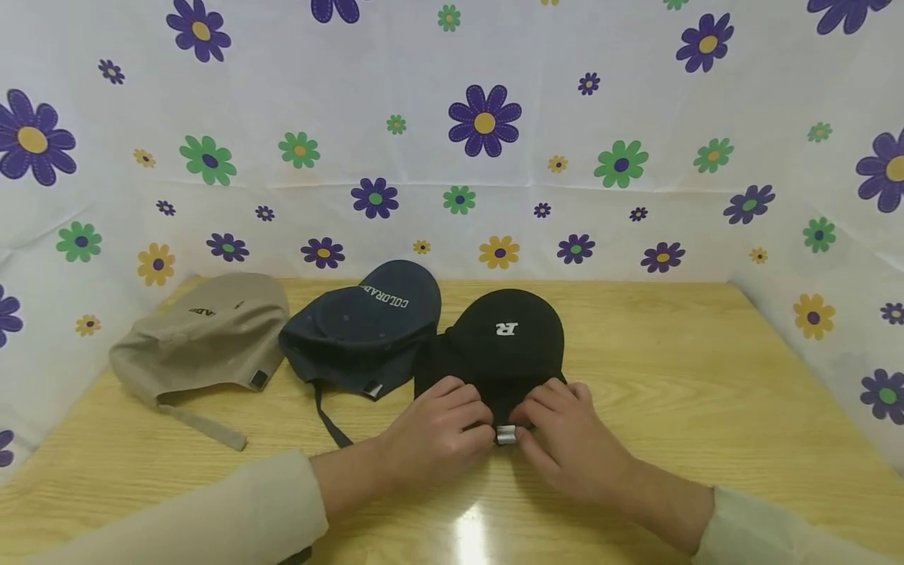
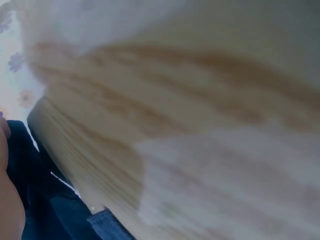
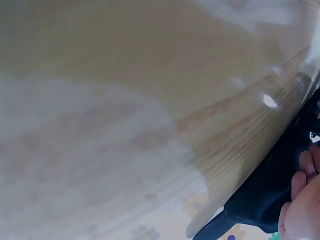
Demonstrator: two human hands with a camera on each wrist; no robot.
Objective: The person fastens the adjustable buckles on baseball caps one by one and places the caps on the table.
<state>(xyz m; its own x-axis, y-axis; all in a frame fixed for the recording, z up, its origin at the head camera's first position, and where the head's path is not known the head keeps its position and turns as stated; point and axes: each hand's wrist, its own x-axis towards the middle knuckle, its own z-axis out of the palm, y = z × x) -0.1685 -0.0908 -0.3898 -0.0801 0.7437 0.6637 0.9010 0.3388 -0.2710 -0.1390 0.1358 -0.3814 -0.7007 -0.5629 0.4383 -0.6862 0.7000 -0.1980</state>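
Note:
A black cap (image 1: 480, 345) with a white letter R lies right of the middle on the wooden table, its brim toward the back. Its rear strap end, with a silver buckle (image 1: 506, 434), faces me. My left hand (image 1: 445, 428) pinches the cap's back edge just left of the buckle, fingers curled. From the other side my right hand (image 1: 565, 439) pinches the strap by the buckle, thumb close to the metal. In the right wrist view, fingers of the right hand (image 3: 302, 200) rest against dark cap fabric (image 3: 265, 187). Part of the strap is hidden behind the fingers.
A navy cap (image 1: 346, 322) lettered COLORADO lies directly left of the black one, its loose strap (image 1: 328, 416) hanging forward. Farther left is a beige cap (image 1: 212, 337) with its strap (image 1: 208, 428) stretched out. A flower-printed cloth (image 1: 410, 63) encloses the table (image 1: 671, 353).

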